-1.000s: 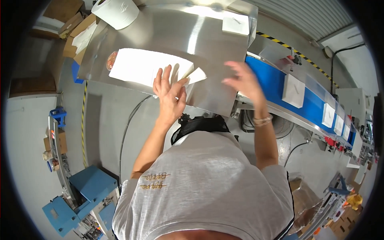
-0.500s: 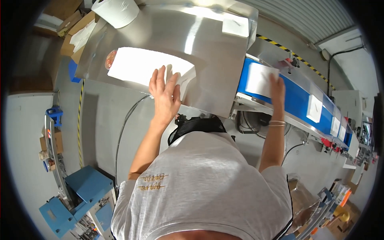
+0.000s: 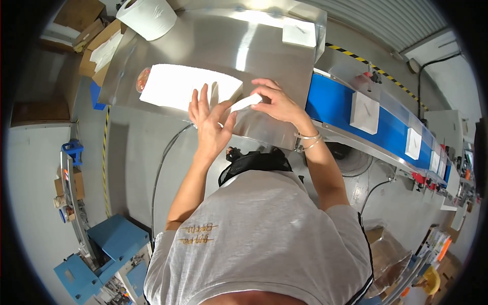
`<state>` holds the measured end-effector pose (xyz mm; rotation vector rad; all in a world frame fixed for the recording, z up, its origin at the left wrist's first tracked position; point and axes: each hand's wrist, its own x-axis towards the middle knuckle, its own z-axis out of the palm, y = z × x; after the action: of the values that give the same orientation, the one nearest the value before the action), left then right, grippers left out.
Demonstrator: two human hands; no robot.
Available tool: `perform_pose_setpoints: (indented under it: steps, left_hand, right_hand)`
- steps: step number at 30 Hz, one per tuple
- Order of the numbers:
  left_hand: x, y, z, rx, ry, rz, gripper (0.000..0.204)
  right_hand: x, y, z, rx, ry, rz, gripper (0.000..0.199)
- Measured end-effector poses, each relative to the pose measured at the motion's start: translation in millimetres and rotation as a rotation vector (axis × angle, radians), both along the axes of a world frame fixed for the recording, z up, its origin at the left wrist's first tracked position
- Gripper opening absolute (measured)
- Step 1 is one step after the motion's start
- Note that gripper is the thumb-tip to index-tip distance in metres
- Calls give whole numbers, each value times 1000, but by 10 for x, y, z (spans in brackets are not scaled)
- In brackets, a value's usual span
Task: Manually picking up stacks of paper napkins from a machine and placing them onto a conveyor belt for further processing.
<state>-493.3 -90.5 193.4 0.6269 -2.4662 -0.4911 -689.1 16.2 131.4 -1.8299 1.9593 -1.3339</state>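
Observation:
A long row of white flat packets [image 3: 183,86], pressed together, lies across the steel table in front of me. My left hand [image 3: 208,124] rests at its right end, fingers stretched over the packets and thumb beside the end one. Between the thumb and fingers of my right hand [image 3: 278,104] is a single white packet [image 3: 247,103], seen nearly edge-on. It is tilted at the end of the row, near my left thumb. Whether my left hand also grips this packet is hard to see.
To the right runs a blue conveyor belt [image 3: 330,101] carrying several white packets, the nearest one [image 3: 364,113] lying flat. Another packet [image 3: 299,33] lies at the table's far right corner. A white paper roll [image 3: 147,20] stands far left, near an open cardboard box [image 3: 104,53].
My right hand has left the packet on the belt and come left to the row, where it now holds another packet. Packets on the belt have shifted away to the right.

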Motion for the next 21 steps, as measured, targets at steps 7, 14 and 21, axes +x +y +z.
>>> perform_pose_setpoints:
  steps: [7, 14, 21]
  left_hand:
    - [65, -98, -73, -1, 32, 50, 36]
    - [59, -104, -118, -70, 46, 48, 36]
    - [57, -107, -85, -31, 39, 21, 32]
  right_hand:
    - [-516, 954, -130, 298, -663, -694, 35]
    - [-1013, 1651, -370, 434, 394, -1362, 59]
    - [-18, 202, 337, 314, -406, -215, 43]
